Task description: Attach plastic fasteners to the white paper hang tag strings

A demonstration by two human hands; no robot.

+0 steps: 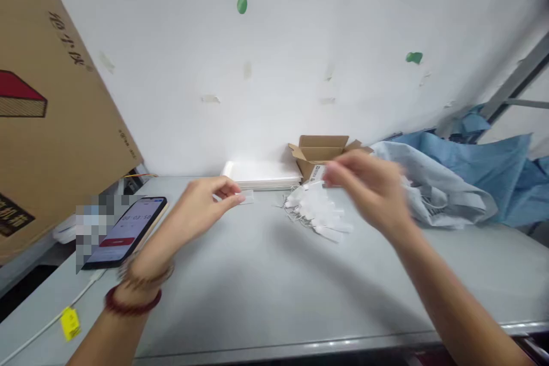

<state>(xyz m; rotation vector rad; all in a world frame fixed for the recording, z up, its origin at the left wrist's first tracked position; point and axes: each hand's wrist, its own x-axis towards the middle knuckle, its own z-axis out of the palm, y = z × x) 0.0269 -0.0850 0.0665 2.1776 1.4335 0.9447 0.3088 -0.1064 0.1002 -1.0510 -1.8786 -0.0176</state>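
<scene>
My left hand point(214, 200) pinches a small translucent plastic piece point(247, 197) between thumb and fingers, just above the table and in front of a white stack. My right hand point(369, 183) is blurred by motion beside the open cardboard box. Its fingers look curled, but whether they hold anything is unclear. Below and left of it lies a loose pile of white tags with thin strings point(315, 209) on the grey table point(266, 297).
A stack of white flat boxes or sheets point(261, 172) and an open small cardboard box point(323, 151) stand against the wall. On the left are a phone point(128, 231), a cable with a yellow tag point(70, 323) and a big carton point(51, 97). Grey-blue bags point(437, 183) lie right.
</scene>
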